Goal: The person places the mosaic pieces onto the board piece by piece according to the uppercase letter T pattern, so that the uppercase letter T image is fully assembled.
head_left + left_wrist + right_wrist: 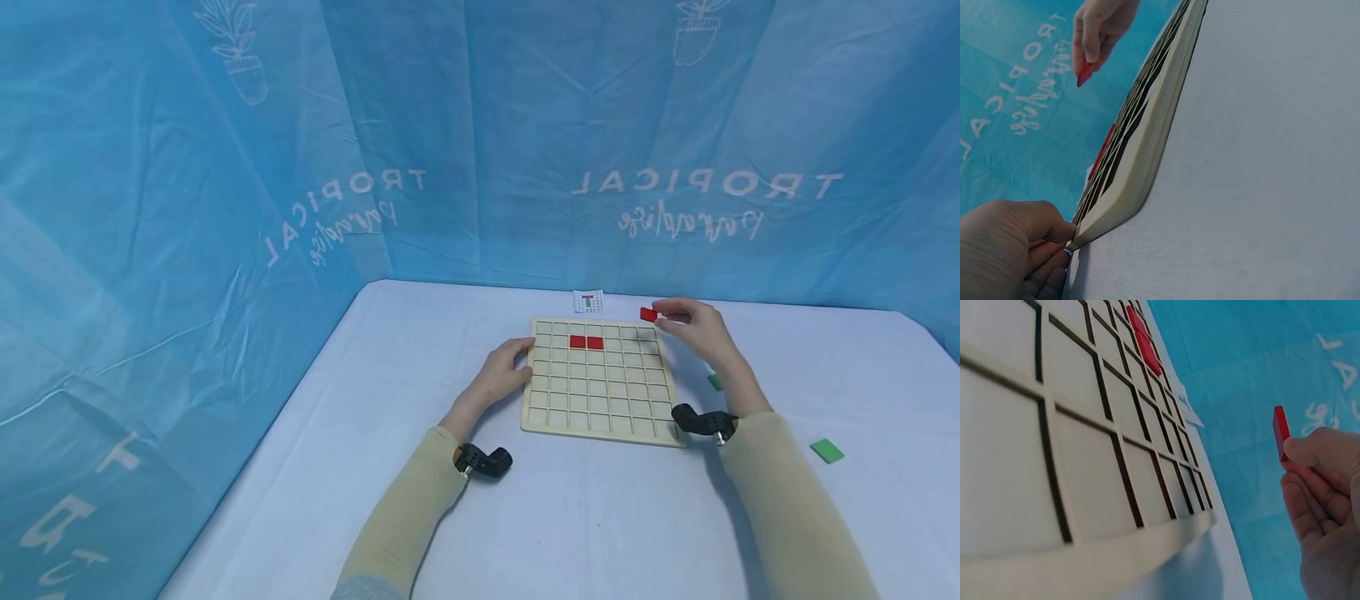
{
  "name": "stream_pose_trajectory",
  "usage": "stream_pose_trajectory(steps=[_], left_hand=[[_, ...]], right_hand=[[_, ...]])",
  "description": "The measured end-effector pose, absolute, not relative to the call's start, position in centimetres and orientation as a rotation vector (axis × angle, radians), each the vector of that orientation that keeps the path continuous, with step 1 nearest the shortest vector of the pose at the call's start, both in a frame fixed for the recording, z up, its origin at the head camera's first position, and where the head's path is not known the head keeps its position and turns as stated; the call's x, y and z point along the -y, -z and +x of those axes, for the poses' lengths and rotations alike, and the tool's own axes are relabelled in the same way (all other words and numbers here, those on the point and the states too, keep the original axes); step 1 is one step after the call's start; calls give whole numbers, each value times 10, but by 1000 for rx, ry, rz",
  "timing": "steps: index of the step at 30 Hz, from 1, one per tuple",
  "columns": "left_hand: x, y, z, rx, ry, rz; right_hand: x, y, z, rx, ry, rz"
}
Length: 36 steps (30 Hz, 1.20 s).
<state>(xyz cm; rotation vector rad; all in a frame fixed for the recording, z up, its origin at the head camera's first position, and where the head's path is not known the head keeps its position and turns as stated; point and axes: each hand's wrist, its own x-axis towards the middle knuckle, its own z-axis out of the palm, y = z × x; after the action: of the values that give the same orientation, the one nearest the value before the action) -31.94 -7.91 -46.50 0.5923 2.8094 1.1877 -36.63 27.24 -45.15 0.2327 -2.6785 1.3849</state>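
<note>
A pale wooden grid board [589, 421] lies on the white table, with two red square tiles [586, 342] side by side in its second row from the far edge. My left hand [500, 372] holds the board's left edge; in the left wrist view the thumb [1047, 222] rests at the rim with the other fingers curled close by. Above the board's far right corner, my right hand [699, 329] pinches another red tile [1280, 432] between thumb and fingertips, clear of the board.
A small printed grid card [588, 302] lies behind the board. To the right are a green tile [827, 451] and another green piece [715, 382], partly hidden by the right wrist. Blue printed curtains [525, 125] hang behind and to the left of the table.
</note>
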Motion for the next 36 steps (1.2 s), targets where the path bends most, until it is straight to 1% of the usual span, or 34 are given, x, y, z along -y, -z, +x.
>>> stream_pose_trajectory(steps=[3, 9, 22, 36], left_hand=[[80, 465, -319, -2805, -1193, 598], [80, 466, -320, -2812, -1183, 593], [79, 465, -320, -2815, -1183, 565], [79, 467, -321, -2806, -1196, 576]], right_hand=[[-256, 435, -352, 2681, -1448, 215], [-238, 427, -346, 2682, -1464, 203], [-227, 435, -349, 2683, -1502, 307], [-220, 445, -349, 2700, -1521, 323]])
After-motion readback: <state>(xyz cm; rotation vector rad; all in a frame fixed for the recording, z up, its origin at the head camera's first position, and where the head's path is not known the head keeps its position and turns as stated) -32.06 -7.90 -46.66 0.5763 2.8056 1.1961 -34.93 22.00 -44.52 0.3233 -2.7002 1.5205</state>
